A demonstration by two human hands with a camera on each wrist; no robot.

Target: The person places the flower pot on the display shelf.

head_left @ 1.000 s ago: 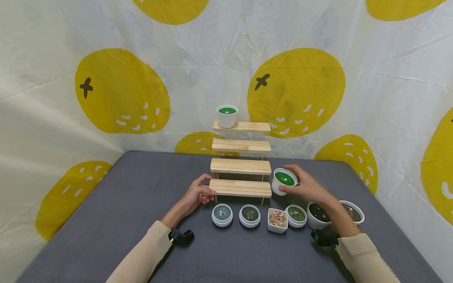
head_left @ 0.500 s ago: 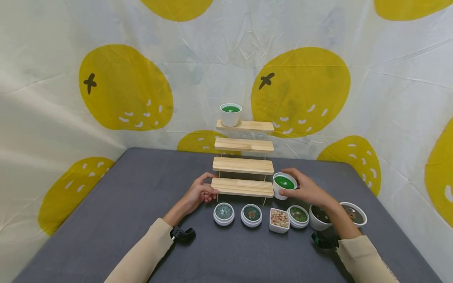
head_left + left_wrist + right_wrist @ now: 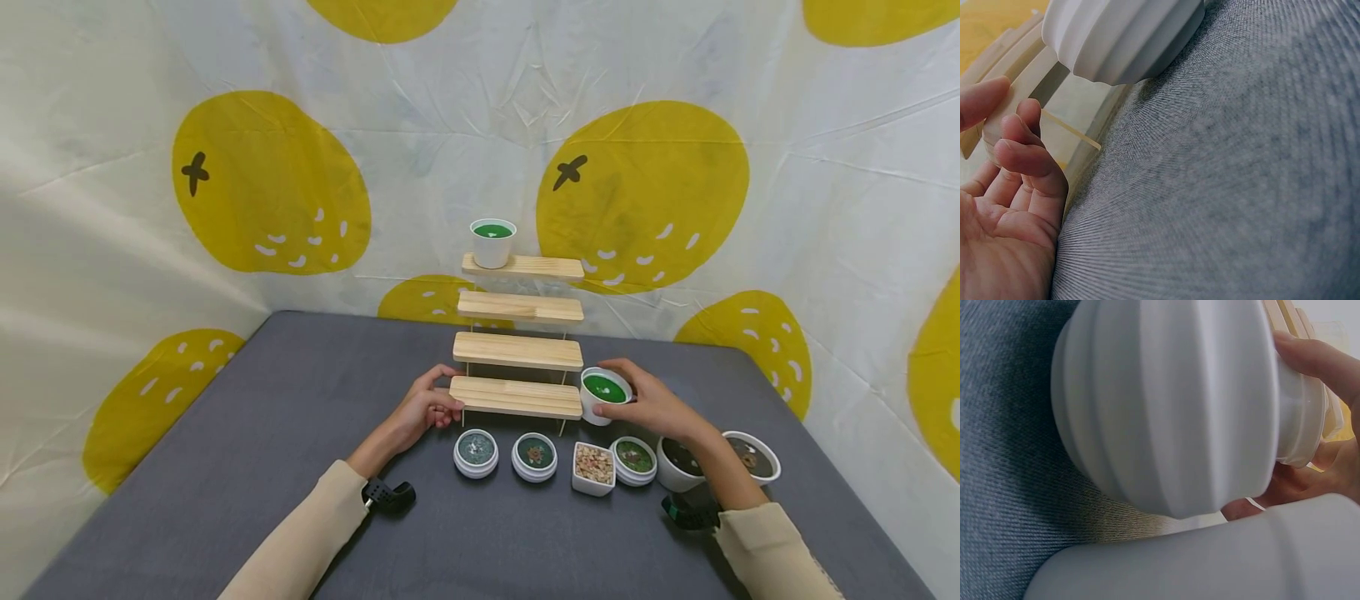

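A four-tier wooden display stand [image 3: 516, 398] stands on the table. My left hand [image 3: 420, 412] pinches the left end of its lowest board, the thumb [image 3: 982, 103] on the board and the other fingers curled by its end. At the stand's right end, my right hand [image 3: 648, 400] grips a white cup with green filling [image 3: 597, 410], thumb and fingers around its sides. The cup is upright, low beside the lowest board. Another white cup with green filling [image 3: 492, 248] sits at the left of the top board.
In front of the stand are two ribbed white pots [image 3: 476, 467] [image 3: 534, 468], a square dish of chips [image 3: 594, 481] and a green-topped pot [image 3: 635, 469]. Two dark-filled bowls [image 3: 678, 475] [image 3: 763, 468] stand by my right forearm. A fruit-print cloth [image 3: 450, 150] hangs behind.
My right hand has lowered the cup slightly beside the stand's lowest board. The left hand keeps its hold on the board. The head view has shifted a little.
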